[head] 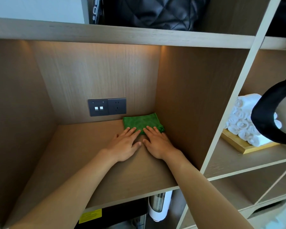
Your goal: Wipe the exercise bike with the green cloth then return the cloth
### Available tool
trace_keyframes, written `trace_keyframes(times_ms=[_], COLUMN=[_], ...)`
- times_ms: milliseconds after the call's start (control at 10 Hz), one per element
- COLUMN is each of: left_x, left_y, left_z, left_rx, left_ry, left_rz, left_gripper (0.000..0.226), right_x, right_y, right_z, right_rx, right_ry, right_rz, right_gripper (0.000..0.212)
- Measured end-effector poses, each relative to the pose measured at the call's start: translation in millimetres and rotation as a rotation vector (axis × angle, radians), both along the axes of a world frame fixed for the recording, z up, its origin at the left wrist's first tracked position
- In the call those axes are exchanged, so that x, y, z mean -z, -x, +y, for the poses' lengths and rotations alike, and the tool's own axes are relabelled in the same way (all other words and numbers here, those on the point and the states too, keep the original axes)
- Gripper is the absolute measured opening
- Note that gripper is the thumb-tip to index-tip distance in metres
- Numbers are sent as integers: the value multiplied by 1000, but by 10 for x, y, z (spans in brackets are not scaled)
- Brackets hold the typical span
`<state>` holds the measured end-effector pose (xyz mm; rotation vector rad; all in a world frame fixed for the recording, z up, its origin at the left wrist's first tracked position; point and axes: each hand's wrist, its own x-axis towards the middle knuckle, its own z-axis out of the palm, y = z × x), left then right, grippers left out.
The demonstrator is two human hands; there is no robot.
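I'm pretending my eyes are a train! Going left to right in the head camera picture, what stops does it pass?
Yellow sticker → dark switch and socket panel → left hand → right hand → rolled white towels on their wooden tray → black curved object.

shelf floor (82, 146) open leftward, side wall (180, 104) close right
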<state>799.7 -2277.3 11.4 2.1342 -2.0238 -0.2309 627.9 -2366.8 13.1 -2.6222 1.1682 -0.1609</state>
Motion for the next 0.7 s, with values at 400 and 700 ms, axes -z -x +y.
trace_keyframes(times_ms=[400, 700], left_x=[50, 125], left_y=[22, 31], left_z=[-85, 259], left_rx=[-60, -166], left_ry=[66, 132], left_rz=[-4, 30], left_gripper=[68, 75], right_x=[-24, 34], right_y=[-9, 89], right_z=[18, 152], right_rx=[23, 45], right_ry=[22, 62], right_rz=[-10, 9], right_gripper=[65, 67])
